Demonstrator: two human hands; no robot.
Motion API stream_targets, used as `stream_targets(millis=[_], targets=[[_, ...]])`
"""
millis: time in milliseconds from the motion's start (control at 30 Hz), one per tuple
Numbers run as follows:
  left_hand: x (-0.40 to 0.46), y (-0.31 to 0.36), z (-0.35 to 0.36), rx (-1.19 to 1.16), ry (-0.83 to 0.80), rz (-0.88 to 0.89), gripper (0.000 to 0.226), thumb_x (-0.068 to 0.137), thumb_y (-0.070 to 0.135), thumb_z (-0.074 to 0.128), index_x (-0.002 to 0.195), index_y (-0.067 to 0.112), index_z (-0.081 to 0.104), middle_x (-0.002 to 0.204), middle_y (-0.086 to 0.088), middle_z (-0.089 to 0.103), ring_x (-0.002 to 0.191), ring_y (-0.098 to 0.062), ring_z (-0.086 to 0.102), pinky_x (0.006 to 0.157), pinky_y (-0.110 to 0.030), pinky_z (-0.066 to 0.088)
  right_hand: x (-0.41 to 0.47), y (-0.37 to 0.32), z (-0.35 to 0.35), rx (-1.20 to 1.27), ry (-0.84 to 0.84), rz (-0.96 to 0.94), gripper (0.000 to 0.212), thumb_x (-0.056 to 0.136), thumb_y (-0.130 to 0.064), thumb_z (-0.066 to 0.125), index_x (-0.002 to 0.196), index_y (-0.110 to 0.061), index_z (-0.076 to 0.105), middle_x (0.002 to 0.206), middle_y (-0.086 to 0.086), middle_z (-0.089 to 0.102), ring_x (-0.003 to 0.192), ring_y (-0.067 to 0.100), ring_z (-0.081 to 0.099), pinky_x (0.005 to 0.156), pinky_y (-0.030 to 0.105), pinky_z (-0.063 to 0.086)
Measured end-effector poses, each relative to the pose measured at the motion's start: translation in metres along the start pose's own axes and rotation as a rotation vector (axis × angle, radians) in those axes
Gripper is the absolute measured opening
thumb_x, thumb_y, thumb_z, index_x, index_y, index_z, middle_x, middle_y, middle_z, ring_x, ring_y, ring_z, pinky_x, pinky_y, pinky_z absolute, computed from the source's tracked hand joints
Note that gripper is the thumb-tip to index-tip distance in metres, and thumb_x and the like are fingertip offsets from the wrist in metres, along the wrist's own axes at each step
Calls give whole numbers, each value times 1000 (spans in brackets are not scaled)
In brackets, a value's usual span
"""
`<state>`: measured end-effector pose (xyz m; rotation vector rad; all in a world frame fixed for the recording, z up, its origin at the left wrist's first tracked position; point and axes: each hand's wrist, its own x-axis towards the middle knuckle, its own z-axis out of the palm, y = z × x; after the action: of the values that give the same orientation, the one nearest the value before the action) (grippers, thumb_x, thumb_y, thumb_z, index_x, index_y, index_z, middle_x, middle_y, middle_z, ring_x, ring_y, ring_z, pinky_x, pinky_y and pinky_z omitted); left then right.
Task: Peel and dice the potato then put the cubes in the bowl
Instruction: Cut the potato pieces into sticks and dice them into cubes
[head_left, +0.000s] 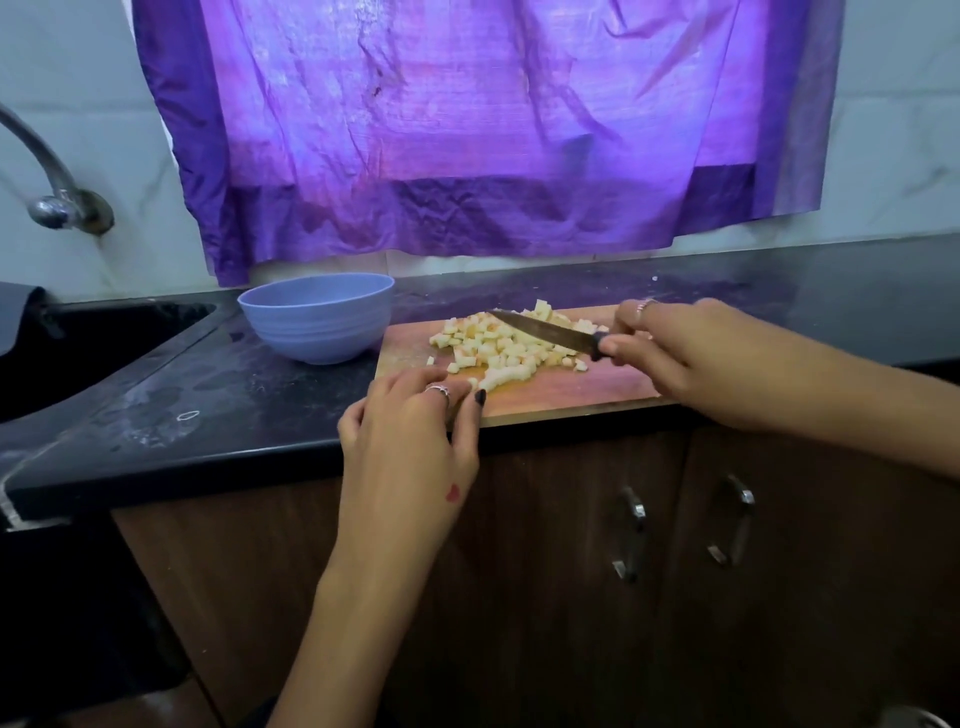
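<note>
A heap of pale diced potato cubes (501, 348) lies on the wooden cutting board (576, 389). My right hand (670, 348) grips the dark handle of a knife (545, 330), whose blade points left over the back of the heap. At the board's near-left corner rests my left hand (410, 421), fingers loosely curled and the thumb tip beside the nearest cubes; I see nothing held in it. A light blue bowl (317, 317) stands just left of the board. Its inside is hidden from this angle.
The board sits on a dark counter (208, 405) with wet smears. A sink (78, 353) and a tap (57, 192) are at the far left. A purple cloth (467, 130) hangs on the wall behind. Wooden cabinet doors (571, 545) are below.
</note>
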<state>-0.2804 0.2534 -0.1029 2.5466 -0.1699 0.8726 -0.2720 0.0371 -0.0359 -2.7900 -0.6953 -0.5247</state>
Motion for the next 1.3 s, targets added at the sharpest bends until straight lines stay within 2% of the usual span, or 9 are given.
stream_targets(millis=[167,300,433,600,767,967,1100,1167,1300], targets=[[20,-8,-1,17,27,21,32,99,31,44,126,29,61,130,12,56,119,-10,42,99,-38,31,-16,24,-5,-324,-52,-73,60,73,-69,4,102,-42,49,72,-16,50,84,18,60,64,34,38],[29,-16,7,-39,49,-24,33,98,22,43,126,24,61,115,3,63,106,-18,52,92,-44,42,-2,31,9,-234,77,-259,48,91,-64,12,107,-43,52,96,-11,66,85,13,62,58,30,43],[22,-12,12,-113,161,-48,37,96,26,40,125,21,62,108,5,65,105,-14,52,94,-38,38,31,28,23,-297,69,-221,72,79,-67,5,108,-30,60,105,-9,62,96,16,59,70,32,43],[18,-11,17,-151,229,-105,39,97,26,42,133,23,55,122,6,62,114,-15,52,92,-39,41,64,39,39,-409,119,-173,36,98,-49,28,111,-28,55,105,-3,67,99,25,61,72,35,45],[16,-11,20,-121,237,-187,44,98,26,41,142,23,46,126,3,62,119,-16,50,99,-38,35,71,49,34,-264,58,-53,36,97,-49,35,116,-31,60,107,0,66,101,26,60,69,35,41],[14,-7,16,-112,216,-213,40,97,23,42,135,23,54,124,-3,63,115,-21,53,97,-39,34,54,51,8,-27,74,-83,32,96,-41,41,80,-22,61,68,-9,57,65,7,51,66,37,41],[14,-7,12,-107,149,-211,39,97,25,41,134,22,54,126,-3,62,113,-22,54,99,-42,35,36,35,11,-157,39,-50,36,93,-51,37,101,-33,66,89,-8,66,85,16,59,69,35,43],[15,-8,9,-101,105,-200,41,98,30,41,137,22,50,129,0,60,116,-20,53,103,-44,33,32,32,7,-170,35,-43,32,95,-49,40,102,-33,67,86,-9,66,82,14,59,69,33,43],[17,-5,2,-75,65,-242,52,95,44,41,142,20,45,136,-1,55,124,-22,47,106,-51,30,25,52,-18,193,343,63,36,99,-34,45,73,-14,61,52,-2,52,47,4,48,54,25,36]])
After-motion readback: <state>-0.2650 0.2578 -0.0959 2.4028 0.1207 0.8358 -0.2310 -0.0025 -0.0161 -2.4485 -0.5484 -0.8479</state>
